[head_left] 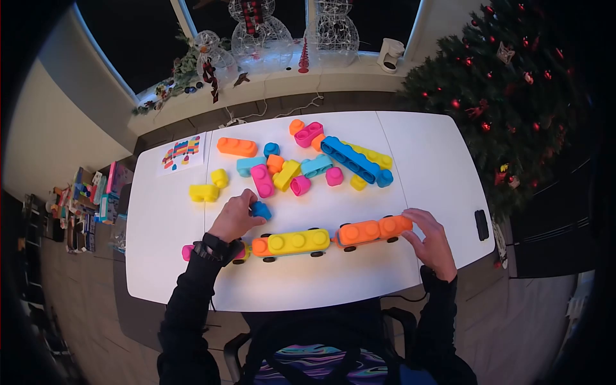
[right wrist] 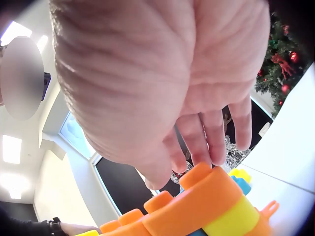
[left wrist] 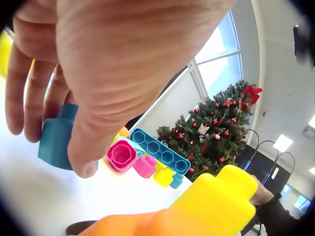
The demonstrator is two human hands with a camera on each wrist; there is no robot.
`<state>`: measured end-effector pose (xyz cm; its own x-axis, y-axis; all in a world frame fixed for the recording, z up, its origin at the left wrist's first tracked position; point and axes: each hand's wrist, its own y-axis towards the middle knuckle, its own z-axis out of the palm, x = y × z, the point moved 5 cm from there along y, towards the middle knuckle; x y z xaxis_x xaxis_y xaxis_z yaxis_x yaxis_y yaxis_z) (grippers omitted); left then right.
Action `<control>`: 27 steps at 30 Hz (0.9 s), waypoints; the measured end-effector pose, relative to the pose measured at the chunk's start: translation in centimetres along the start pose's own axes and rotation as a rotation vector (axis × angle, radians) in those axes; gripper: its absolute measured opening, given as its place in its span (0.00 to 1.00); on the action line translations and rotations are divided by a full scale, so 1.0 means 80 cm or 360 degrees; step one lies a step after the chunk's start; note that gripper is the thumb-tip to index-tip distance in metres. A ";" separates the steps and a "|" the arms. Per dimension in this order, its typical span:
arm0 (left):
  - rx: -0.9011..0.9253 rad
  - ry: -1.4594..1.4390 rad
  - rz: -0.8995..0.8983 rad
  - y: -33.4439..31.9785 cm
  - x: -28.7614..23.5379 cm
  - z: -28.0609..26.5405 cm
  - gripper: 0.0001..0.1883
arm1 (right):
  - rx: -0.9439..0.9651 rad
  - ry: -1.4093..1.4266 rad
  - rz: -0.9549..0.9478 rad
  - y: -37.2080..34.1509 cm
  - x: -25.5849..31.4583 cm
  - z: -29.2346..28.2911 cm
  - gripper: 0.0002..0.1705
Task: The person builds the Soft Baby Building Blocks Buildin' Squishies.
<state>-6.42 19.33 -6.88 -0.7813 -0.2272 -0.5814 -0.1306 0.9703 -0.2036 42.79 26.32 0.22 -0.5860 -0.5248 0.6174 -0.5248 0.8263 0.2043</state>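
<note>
In the head view, my left hand pinches a small blue block between thumb and fingers, above the front of a toy block train. The left wrist view shows the same blue block in its grasp. The train has a wheeled car with a long yellow block and a wheeled car with orange blocks; its left end is partly hidden by my left wrist. At the right end my right hand touches the last orange block, fingers extended and thumb apart.
Behind the train lie several loose blocks, among them a long blue one, a long orange one and a yellow one. A picture sheet is at the back left. A black object sits near the right edge.
</note>
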 end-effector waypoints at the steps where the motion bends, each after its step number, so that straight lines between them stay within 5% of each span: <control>1: 0.0001 0.0004 0.0004 -0.006 -0.002 -0.002 0.32 | -0.0004 0.0009 0.0011 0.000 -0.004 0.003 0.26; 3: -0.0226 -0.0040 0.0110 -0.025 -0.009 -0.018 0.34 | -0.0019 0.0010 0.0012 -0.001 -0.006 0.008 0.26; 11: 0.0037 -0.0105 0.0341 -0.116 -0.059 -0.041 0.28 | 0.0028 -0.0033 -0.0001 0.007 -0.007 0.010 0.25; 16: 0.0086 -0.0038 0.0266 -0.128 -0.068 -0.026 0.28 | 0.0086 -0.0022 0.0038 0.010 -0.009 0.014 0.24; 27: -0.0156 0.0039 0.0602 -0.134 -0.066 -0.008 0.31 | 0.0127 0.0011 0.0098 0.014 -0.005 0.012 0.24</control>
<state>-1.28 10.19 -1.10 -0.7997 0.1493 -0.5816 0.1129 0.9887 0.0985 41.85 27.22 -0.51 -0.6145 -0.4719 0.6322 -0.5357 0.8379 0.1047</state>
